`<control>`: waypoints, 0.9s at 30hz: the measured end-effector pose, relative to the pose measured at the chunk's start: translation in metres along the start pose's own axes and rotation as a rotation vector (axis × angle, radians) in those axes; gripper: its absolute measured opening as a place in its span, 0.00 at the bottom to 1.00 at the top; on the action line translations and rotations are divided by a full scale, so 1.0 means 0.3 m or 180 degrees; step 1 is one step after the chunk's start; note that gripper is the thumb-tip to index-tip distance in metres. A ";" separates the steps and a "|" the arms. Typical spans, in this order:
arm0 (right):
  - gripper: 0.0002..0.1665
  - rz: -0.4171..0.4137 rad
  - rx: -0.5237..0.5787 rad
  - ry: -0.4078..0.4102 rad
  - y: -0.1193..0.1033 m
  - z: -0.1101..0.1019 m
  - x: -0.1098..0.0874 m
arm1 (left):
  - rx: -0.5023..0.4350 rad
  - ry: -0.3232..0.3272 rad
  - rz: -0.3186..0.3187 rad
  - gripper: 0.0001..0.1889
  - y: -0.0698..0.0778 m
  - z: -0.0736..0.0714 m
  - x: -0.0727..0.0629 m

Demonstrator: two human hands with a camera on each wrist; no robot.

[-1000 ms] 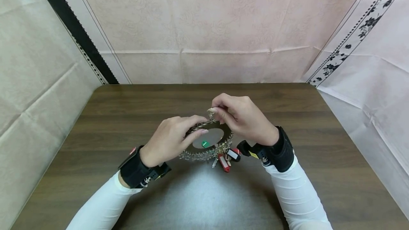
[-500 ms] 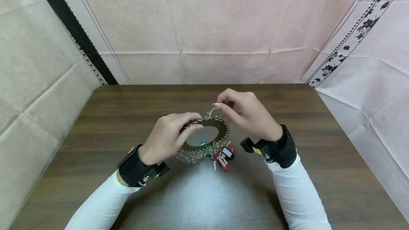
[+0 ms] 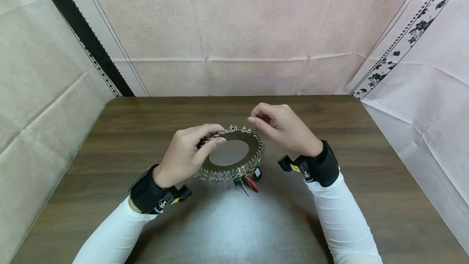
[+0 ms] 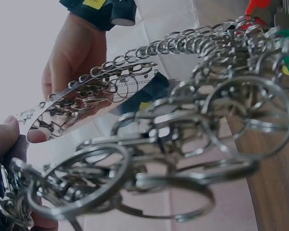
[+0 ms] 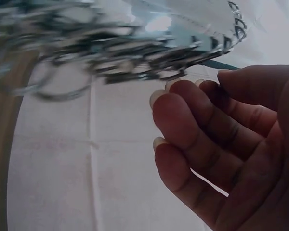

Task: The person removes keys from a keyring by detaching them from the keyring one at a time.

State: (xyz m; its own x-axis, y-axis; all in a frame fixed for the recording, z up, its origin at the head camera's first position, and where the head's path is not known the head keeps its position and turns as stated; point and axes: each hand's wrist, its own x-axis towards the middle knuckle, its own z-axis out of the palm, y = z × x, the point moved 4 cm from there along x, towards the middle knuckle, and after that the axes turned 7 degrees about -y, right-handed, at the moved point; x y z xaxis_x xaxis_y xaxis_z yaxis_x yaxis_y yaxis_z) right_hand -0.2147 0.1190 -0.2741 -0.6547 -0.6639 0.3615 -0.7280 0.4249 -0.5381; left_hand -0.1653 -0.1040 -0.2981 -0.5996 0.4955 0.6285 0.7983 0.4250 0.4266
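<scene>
My left hand (image 3: 187, 148) grips the left side of a flat, dark metal ring (image 3: 252, 144) above the table, thumb over its face. Small metal key rings (image 4: 159, 132) hang thickly along its edge, large and close in the left wrist view. Beneath the near right edge dangle a red tag (image 3: 251, 183), a black tag (image 3: 257, 173) with a pale label, and a thin key (image 3: 244, 188). My right hand (image 3: 283, 127) hovers just beyond the ring's far right edge, fingers loosely curled around nothing. In the right wrist view its fingertips (image 5: 169, 115) are apart from the blurred key rings.
The brown wooden table (image 3: 146, 109) runs under both hands. Pale patterned cloth (image 3: 238, 31) hangs behind its far edge and along both sides. Black wrist straps with cameras sit on both wrists.
My right hand has let go of the metal piece it pinched at the ring's far edge and drawn slightly right. The left hand has moved the ring left and tilted it; the tags show less.
</scene>
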 end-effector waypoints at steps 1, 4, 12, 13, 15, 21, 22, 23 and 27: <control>0.05 0.0013 -0.0010 0.0001 0.004 0.000 -0.002 | -0.0041 0.0043 -0.0006 0.12 -0.002 -0.004 -0.001; 0.05 0.0065 -0.0026 0.0013 0.015 -0.003 -0.010 | -0.0132 0.0171 0.0016 0.13 -0.006 -0.016 -0.001; 0.06 0.0184 -0.0128 -0.0123 0.039 0.003 -0.034 | -0.0270 0.0469 0.0078 0.10 -0.015 -0.056 0.000; 0.06 0.0207 -0.0150 -0.0171 0.043 0.006 -0.038 | -0.0291 0.0506 0.0075 0.09 -0.016 -0.060 0.001; 0.06 0.0264 -0.0195 -0.0281 0.054 0.012 -0.044 | -0.0331 0.0567 0.0065 0.08 -0.018 -0.067 0.002; 0.09 0.0432 -0.0182 -0.0881 0.088 0.050 -0.060 | -0.0407 0.0744 -0.0031 0.09 -0.018 -0.091 0.003; 0.09 0.0442 -0.0153 -0.1024 0.091 0.062 -0.063 | -0.0399 0.0775 -0.0047 0.08 -0.017 -0.094 0.003; 0.10 0.0450 -0.0130 -0.1161 0.095 0.074 -0.066 | -0.0398 0.0806 -0.0063 0.08 -0.017 -0.097 0.003; 0.09 0.0373 -0.0009 -0.1496 0.105 0.126 -0.063 | -0.0425 0.0922 -0.0114 0.07 -0.019 -0.106 0.000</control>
State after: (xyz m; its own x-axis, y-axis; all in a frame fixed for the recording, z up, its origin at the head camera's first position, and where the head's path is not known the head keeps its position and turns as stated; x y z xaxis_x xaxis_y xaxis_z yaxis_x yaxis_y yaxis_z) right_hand -0.2177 0.1218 -0.3265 -0.5698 -0.8174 -0.0850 -0.6558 0.5146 -0.5524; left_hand -0.1679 -0.1306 -0.2797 -0.6019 0.2375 0.7624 0.7888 0.3257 0.5213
